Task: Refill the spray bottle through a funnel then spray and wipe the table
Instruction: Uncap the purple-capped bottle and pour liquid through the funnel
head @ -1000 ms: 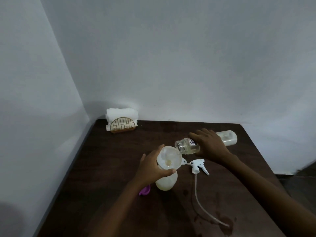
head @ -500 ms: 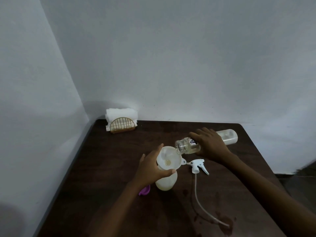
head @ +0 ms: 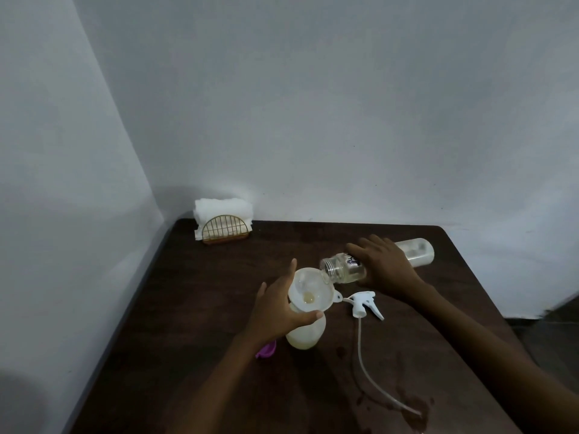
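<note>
Item 1. Spray bottle (head: 305, 335): translucent, upright near the middle of the table (head: 203, 308), head removed. I see a pale yellowish layer at its bottom. The left hand (head: 279, 311) grips it at the neck, thumb curled across the front and forefinger lying up along the funnel's rim.

Item 2. Funnel (head: 311, 292): white, seated in the bottle's mouth, with a small pool of yellowish liquid at its throat.

Item 3. Refill bottle (head: 344, 267): clear, tipped almost flat, its open mouth at the funnel's far right rim and its base towards the right edge. The right hand (head: 385, 267) clasps it round the middle and hides the label from me (only a dark scrap shows). How much liquid it holds I cannot tell.

Item 4. Spray head (head: 363, 303): white, lying just right of the funnel. Its dip tube (head: 363, 361) trails towards the near edge and ends in a wet patch (head: 416, 415).

Item 5. Purple cap (head: 266, 350): on the table beside the bottle's base, half hidden under the left wrist.

Item 6. Wire holder (head: 224, 231): gold, at the far left corner, stuffed with white napkins (head: 222, 208).
</note>
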Demonstrator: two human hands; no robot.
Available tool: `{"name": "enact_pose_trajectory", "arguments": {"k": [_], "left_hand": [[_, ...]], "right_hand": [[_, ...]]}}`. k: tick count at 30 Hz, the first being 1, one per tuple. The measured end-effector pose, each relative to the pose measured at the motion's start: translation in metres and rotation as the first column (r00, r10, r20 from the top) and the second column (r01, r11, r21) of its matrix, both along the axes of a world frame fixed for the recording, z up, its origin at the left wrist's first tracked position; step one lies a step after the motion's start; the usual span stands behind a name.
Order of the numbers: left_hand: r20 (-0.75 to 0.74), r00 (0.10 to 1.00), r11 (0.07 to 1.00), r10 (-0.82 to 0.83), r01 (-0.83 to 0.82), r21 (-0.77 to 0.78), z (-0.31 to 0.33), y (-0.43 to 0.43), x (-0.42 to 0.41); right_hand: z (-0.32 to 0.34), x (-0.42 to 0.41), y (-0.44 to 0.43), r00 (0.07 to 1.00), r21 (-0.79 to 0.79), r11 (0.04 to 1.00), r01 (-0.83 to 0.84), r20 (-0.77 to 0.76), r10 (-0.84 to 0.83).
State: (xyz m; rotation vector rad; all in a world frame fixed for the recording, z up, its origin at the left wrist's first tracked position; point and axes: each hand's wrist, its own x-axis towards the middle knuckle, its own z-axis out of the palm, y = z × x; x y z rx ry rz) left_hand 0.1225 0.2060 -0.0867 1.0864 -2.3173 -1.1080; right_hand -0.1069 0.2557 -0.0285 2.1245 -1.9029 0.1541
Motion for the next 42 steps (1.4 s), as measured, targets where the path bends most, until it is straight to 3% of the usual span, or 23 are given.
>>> {"name": "enact_pose_trajectory", "arguments": {"k": [5,16,24,30,33,35,37,39,42], "left_hand": [[-0.048,0.999,1.0,-0.005,0.006,0.016,0.001,0.001,-0.002],[-0.075,0.997,0.995,0.008,0.0,0.096,0.0,-0.001,-0.001],[-0.164,0.987,0.981,-0.002,0.033,0.192,-0.004,-0.002,0.002],[-0.247,0.969,0.949,0.023,0.057,0.311,-0.004,-0.006,0.004],[-0.357,0.898,0.891,0.257,-0.076,0.449,-0.01,-0.012,0.006],[-0.267,0.883,0.849,0.387,-0.228,0.477,-0.027,-0.014,0.012],[-0.004,0.925,0.869,0.379,-0.354,0.347,-0.055,-0.017,0.024],[0.286,0.925,0.929,0.249,-0.312,0.2,-0.078,-0.014,0.032],[0.502,0.858,0.981,0.111,-0.174,0.081,-0.093,0.001,0.035]], "right_hand": [[-0.002,-0.001,0.0,0.999,0.021,1.0,0.007,0.039,-0.008],[0.003,0.007,0.004,0.946,0.152,0.986,0.069,0.304,-0.113],[-0.011,0.0,0.008,0.732,0.173,0.98,0.095,0.655,-0.187],[-0.018,0.002,0.01,0.582,0.15,0.982,0.111,0.792,-0.186],[-0.025,-0.003,0.009,0.503,0.164,0.976,0.144,0.837,-0.215],[-0.029,-0.006,0.01,0.47,0.19,0.968,0.165,0.848,-0.247],[-0.032,-0.008,0.011,0.433,0.203,0.963,0.179,0.862,-0.262],[-0.035,-0.009,0.012,0.41,0.21,0.959,0.19,0.871,-0.272],[-0.037,-0.009,0.012,0.382,0.22,0.955,0.2,0.88,-0.283]]}}
